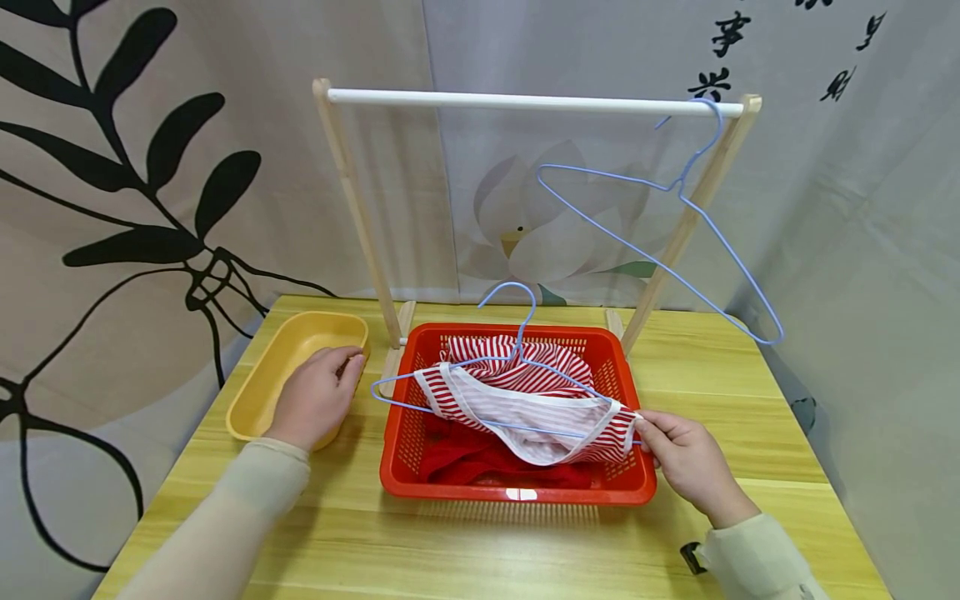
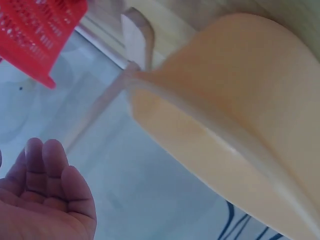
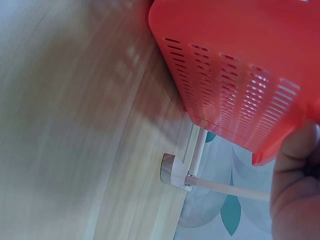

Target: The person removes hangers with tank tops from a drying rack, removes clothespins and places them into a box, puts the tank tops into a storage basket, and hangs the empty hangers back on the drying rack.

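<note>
A red-and-white striped garment (image 1: 536,400) with white edging lies on a blue hanger (image 1: 528,312) over the red basket (image 1: 517,492). Its exact kind is unclear because it is bunched. My right hand (image 1: 690,462) pinches the garment's right end beside the hanger's right tip, at the basket's right rim. Over the inner side of the yellow tray (image 1: 251,400) is my left hand (image 1: 318,396). The left wrist view shows its fingers (image 2: 52,172) loosely bent with nothing in them. Dark red cloth (image 1: 495,458) lies in the basket under the garment.
Behind the basket stands a wooden rack with a white rod (image 1: 525,102). A second blue hanger (image 1: 660,242) hangs at the rod's right end. The rack's feet (image 1: 393,362) rest on the wooden table (image 1: 735,400), near the basket. A curtain backs the table.
</note>
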A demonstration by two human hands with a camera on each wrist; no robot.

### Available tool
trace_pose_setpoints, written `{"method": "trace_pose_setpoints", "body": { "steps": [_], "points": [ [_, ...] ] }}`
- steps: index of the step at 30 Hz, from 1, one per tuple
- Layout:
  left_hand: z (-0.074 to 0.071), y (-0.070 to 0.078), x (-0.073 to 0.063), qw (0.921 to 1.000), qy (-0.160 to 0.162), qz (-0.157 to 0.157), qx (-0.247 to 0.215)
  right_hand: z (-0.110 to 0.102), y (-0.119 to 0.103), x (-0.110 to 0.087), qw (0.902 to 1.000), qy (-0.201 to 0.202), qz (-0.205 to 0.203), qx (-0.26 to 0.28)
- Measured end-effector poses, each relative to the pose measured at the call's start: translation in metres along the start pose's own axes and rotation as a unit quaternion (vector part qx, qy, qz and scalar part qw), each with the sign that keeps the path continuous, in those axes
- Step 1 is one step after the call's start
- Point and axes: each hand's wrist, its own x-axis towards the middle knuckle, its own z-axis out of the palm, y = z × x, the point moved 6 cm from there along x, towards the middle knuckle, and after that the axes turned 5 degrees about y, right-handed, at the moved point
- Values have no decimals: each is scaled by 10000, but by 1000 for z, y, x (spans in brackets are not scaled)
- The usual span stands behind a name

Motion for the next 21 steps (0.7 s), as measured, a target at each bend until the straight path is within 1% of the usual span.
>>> {"method": "trace_pose_setpoints", "body": {
  "steps": [5, 10, 15, 21],
  "points": [
    [1, 15, 0, 9998, -45, 97, -171, 0, 0, 0, 10000, 5, -7, 21],
    [6, 28, 1, 9993, -106, 236, -283, 0, 0, 0, 10000, -10, -24, 44],
    [13, 38, 0, 9985, -285, 330, -346, 0, 0, 0, 10000, 8, -23, 12],
    [18, 49, 0, 9967, -357, 578, -436, 0, 1, 0, 10000, 9, -80, -6]
  ]
}}
